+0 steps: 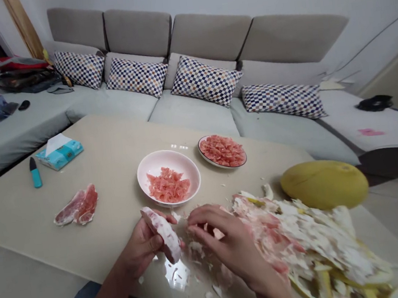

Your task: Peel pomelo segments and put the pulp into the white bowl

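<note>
A pomelo segment (164,233) with white pith along its outer edge is gripped between the thumb and fingers of my left hand (143,245), above the table's near edge. My right hand (226,237) is just to its right, fingers bent and thumb close to the index finger; whether anything tiny is between them I cannot make out. Beyond both hands stands a pink-white bowl (144,175) partly filled with peeled pomelo flesh (169,185). Right of my right hand spreads a heap of pith and peel (303,233). Scraps of pith (216,290) dot the tabletop below my hands.
A dark-rimmed plate of flesh (223,151) sits behind the bowl. A whole pomelo (325,184) lies at the right. On the left are unpeeled segments (79,206), a teal-handled knife (35,174) and a tissue pack (59,152). A grey sofa (195,115) lines the table's far side.
</note>
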`<act>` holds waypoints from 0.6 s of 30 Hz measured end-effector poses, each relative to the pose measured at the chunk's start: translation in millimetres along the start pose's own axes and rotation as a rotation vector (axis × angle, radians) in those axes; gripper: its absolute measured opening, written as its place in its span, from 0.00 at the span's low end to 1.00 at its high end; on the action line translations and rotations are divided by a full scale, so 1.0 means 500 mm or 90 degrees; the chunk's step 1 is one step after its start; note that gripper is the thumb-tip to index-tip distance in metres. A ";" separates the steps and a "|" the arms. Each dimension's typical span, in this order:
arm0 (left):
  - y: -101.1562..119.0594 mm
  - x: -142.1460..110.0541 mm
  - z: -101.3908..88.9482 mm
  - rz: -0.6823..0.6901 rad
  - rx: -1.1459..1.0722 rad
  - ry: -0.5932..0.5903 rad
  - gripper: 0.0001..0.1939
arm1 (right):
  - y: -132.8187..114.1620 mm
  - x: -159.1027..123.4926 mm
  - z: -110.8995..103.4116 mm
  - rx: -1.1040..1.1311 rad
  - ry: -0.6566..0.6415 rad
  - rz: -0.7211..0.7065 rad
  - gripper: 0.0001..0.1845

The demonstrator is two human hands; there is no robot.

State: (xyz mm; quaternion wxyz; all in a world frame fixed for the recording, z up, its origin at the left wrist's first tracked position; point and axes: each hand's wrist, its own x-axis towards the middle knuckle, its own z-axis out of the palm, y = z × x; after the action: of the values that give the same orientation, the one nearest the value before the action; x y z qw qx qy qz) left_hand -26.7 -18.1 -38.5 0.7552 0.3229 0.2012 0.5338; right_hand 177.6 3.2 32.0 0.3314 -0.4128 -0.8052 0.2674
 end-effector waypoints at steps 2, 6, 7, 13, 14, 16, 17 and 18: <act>0.000 0.002 0.003 0.026 0.035 0.013 0.20 | -0.014 -0.002 0.017 0.037 0.010 -0.065 0.10; -0.001 0.005 0.009 0.056 0.104 0.050 0.19 | -0.024 -0.009 0.042 -0.004 0.067 -0.148 0.12; -0.003 0.005 0.009 0.057 0.116 0.076 0.19 | -0.023 -0.011 0.045 -0.032 0.081 -0.158 0.11; -0.018 0.000 0.005 0.039 0.205 0.226 0.23 | -0.022 -0.025 0.063 -0.203 0.109 -0.198 0.09; -0.021 0.000 0.004 0.035 0.217 0.235 0.23 | -0.021 -0.026 0.066 -0.219 0.114 -0.205 0.08; -0.024 0.000 0.004 0.027 0.225 0.246 0.24 | -0.020 -0.026 0.071 -0.248 0.133 -0.213 0.07; -0.026 0.000 0.004 0.023 0.222 0.247 0.24 | -0.019 -0.026 0.073 -0.256 0.142 -0.213 0.07; -0.026 0.001 0.004 0.018 0.218 0.245 0.24 | -0.018 -0.025 0.074 -0.258 0.147 -0.207 0.07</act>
State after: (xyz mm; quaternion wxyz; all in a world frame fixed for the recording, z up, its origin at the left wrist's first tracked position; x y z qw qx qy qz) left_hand -16.4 -21.1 -46.2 0.6296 0.3412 0.4242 0.5543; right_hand 150.8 -17.7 11.1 0.3704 -0.3637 -0.8547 -0.0047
